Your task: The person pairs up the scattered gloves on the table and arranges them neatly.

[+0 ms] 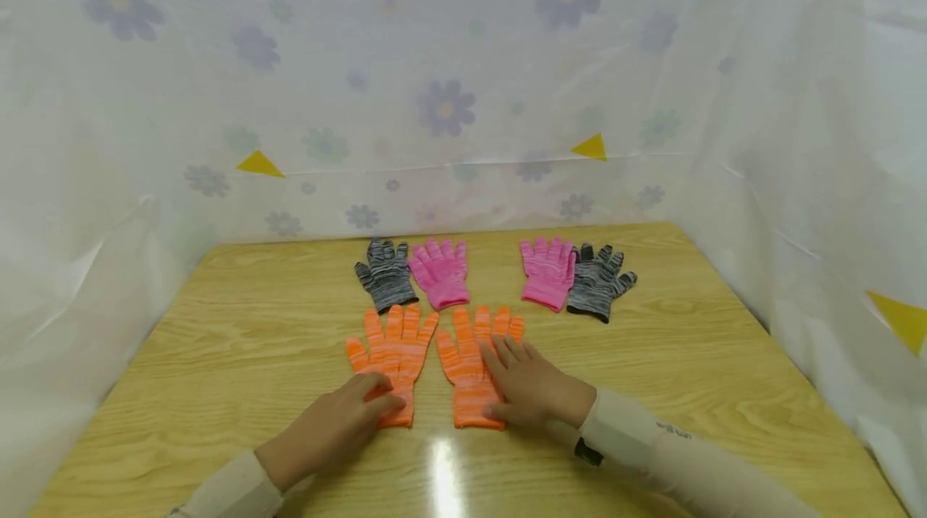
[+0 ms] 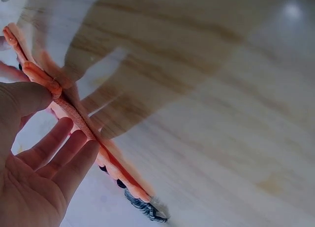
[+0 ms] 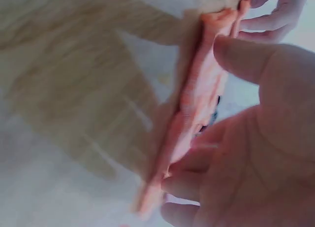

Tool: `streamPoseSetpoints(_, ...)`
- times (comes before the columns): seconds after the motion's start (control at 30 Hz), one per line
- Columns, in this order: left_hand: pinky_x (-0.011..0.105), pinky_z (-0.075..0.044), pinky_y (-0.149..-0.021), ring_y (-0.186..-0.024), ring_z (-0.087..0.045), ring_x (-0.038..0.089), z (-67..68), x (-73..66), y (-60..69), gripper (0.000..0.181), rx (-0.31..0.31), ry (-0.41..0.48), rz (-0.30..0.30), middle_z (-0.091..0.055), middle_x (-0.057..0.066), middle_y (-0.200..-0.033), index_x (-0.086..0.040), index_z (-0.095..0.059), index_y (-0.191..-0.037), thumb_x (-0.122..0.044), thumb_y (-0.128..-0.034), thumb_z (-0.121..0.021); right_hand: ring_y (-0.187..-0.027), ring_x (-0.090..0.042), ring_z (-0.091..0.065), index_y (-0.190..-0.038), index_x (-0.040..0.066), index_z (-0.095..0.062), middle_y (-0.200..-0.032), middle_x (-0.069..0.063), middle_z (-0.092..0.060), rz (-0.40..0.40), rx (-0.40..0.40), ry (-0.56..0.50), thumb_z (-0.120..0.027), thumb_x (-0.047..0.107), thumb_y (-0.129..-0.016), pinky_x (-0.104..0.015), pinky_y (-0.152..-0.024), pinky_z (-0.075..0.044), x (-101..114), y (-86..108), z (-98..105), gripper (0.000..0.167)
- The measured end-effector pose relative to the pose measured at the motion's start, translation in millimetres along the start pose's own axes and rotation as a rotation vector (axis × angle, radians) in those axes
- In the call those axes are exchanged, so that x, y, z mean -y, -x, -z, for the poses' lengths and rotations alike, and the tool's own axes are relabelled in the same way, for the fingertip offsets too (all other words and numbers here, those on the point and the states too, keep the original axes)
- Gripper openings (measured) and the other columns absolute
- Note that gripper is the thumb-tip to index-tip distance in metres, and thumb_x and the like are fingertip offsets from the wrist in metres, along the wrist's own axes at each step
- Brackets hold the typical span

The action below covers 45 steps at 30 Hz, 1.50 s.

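Note:
Two orange striped gloves lie flat side by side, fingers pointing away. My left hand [image 1: 339, 425] touches the left orange glove [image 1: 397, 353] along its lower left side; in the left wrist view its fingers are loosely bent beside the glove edge [image 2: 71, 109]. My right hand [image 1: 534, 386] rests on the right orange glove [image 1: 467, 369], covering part of its right side. From the right wrist view, thumb and fingers are spread over that glove [image 3: 197, 96]. Behind are a left pink glove [image 1: 442, 273] and a right pink glove [image 1: 545, 270].
A grey-black glove [image 1: 387, 277] lies left of the left pink one, and another grey-black glove [image 1: 597, 281] lies partly under the right pink one. The wooden table [image 1: 239, 349] is enclosed by a white flowered curtain [image 1: 463, 43] at the back and sides.

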<state>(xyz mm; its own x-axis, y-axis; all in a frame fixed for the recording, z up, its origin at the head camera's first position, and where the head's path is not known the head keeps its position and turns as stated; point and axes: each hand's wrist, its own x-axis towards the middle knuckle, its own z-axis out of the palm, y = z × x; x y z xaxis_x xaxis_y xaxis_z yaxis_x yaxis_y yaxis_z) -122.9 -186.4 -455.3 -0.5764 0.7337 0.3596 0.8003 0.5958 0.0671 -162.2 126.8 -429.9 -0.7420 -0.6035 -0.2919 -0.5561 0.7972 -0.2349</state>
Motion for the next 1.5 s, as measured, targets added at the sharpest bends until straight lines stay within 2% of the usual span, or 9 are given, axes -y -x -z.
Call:
streamPoseSetpoints(0.47, 0.024, -0.053, -0.060, -0.089, -0.059, 0.017, -3.1, -0.8, 3.9, 0.037, -0.041, 0.004, -0.026, -0.059, 0.007, -0.105, -0.020, -0.065, -0.113, -0.005, -0.0814, -0.073, -0.147, -0.032, -0.004, -0.155, 0.010, -0.010, -0.160, -0.016, 0.001, -0.002, 0.032, 0.070, -0.040, 0.059, -0.095, -0.058, -0.116, -0.007, -7, -3.5, -11, 0.083)
streamPoseSetpoints(0.67, 0.027, -0.055, -0.065, -0.094, -0.059, 0.018, -2.4, -0.2, 4.5, 0.035, -0.009, 0.007, -0.004, -0.060, 0.006, -0.107, -0.021, -0.065, -0.113, -0.007, -0.0825, -0.073, -0.146, -0.034, -0.003, -0.155, 0.010, -0.011, -0.160, -0.015, 0.001, -0.004, 0.028, 0.045, -0.041, 0.059, -0.095, -0.059, -0.116, -0.007, -7, -3.4, -10, 0.083)
streamPoseSetpoints(0.8, 0.032, -0.057, -0.072, -0.099, -0.060, 0.020, -1.0, 0.2, 5.1, 0.035, 0.018, 0.008, 0.012, -0.061, 0.006, -0.110, -0.021, -0.066, -0.116, -0.008, -0.0839, -0.072, -0.145, -0.039, -0.005, -0.154, 0.010, -0.013, -0.160, -0.016, -0.004, -0.002, -0.015, 0.003, -0.046, 0.056, -0.095, -0.062, -0.114, -0.009, -6, -1.5, -7, 0.082)
streamPoseSetpoints(0.9, 0.034, -0.057, -0.074, -0.101, -0.059, 0.020, 0.4, -0.5, 5.1, 0.034, 0.027, 0.004, 0.018, -0.062, 0.006, -0.112, -0.020, -0.066, -0.116, -0.008, -0.0844, -0.071, -0.144, -0.042, -0.013, -0.153, 0.009, -0.023, -0.158, -0.018, -0.015, 0.035, -0.099, -0.011, -0.053, 0.049, -0.094, -0.062, -0.113, -0.016, -3, 1.9, -5, 0.077)
streamPoseSetpoints(1.0, 0.034, -0.056, -0.075, -0.102, -0.059, 0.020, 1.3, -1.6, 4.0, 0.032, 0.042, -0.014, 0.022, -0.063, 0.006, -0.112, -0.018, -0.068, -0.116, -0.008, -0.0851, -0.070, -0.134, -0.037, -0.037, -0.141, 0.007, -0.045, -0.145, -0.016, -0.043, 0.137, -0.234, 0.034, -0.062, 0.040, -0.092, -0.054, -0.106, -0.035, 0, 4.3, -6, 0.062)
streamPoseSetpoints(1.1, 0.033, -0.056, -0.077, -0.100, -0.059, 0.019, 2.5, -2.2, 2.3, 0.030, 0.061, -0.038, 0.023, -0.064, 0.005, -0.112, -0.016, -0.069, -0.115, -0.008, -0.0857, -0.069, -0.110, -0.024, -0.055, -0.120, 0.011, -0.063, -0.117, -0.007, -0.060, 0.248, -0.316, 0.089, -0.068, 0.032, -0.088, -0.040, -0.090, -0.049, 4, 5.7, -6, 0.039)
streamPoseSetpoints(1.2, 0.033, -0.056, -0.078, -0.098, -0.061, 0.019, 4.3, -3.0, 1.2, 0.030, 0.078, -0.046, 0.023, -0.065, 0.006, -0.114, -0.013, -0.068, -0.115, -0.008, -0.0860, -0.069, -0.087, -0.012, -0.054, -0.102, 0.015, -0.068, -0.094, 0.003, -0.059, 0.325, -0.315, 0.111, -0.070, 0.028, -0.086, -0.027, -0.073, -0.048, 7, 6.5, -6, 0.021)
streamPoseSetpoints(1.27, 0.034, -0.056, -0.078, -0.098, -0.061, 0.020, 6.0, -3.7, 0.8, 0.030, 0.088, -0.046, 0.020, -0.066, 0.006, -0.115, -0.012, -0.068, -0.116, -0.008, -0.0860, -0.069, -0.078, -0.008, -0.048, -0.096, 0.017, -0.066, -0.086, 0.007, -0.054, 0.335, -0.278, 0.104, -0.071, 0.029, -0.085, -0.022, -0.066, -0.043, 7, 7.5, -6, 0.017)
streamPoseSetpoints(1.5, 0.034, -0.056, -0.076, -0.095, -0.062, 0.019, 9.5, -4.4, 0.1, 0.029, 0.102, -0.056, 0.014, -0.066, 0.007, -0.117, -0.011, -0.069, -0.115, -0.009, -0.0863, -0.069, -0.062, -0.006, -0.034, -0.082, 0.017, -0.054, -0.070, 0.011, -0.038, 0.359, -0.201, 0.099, -0.073, 0.027, -0.083, -0.021, -0.056, -0.030, 9, 6.0, -7, 0.021)
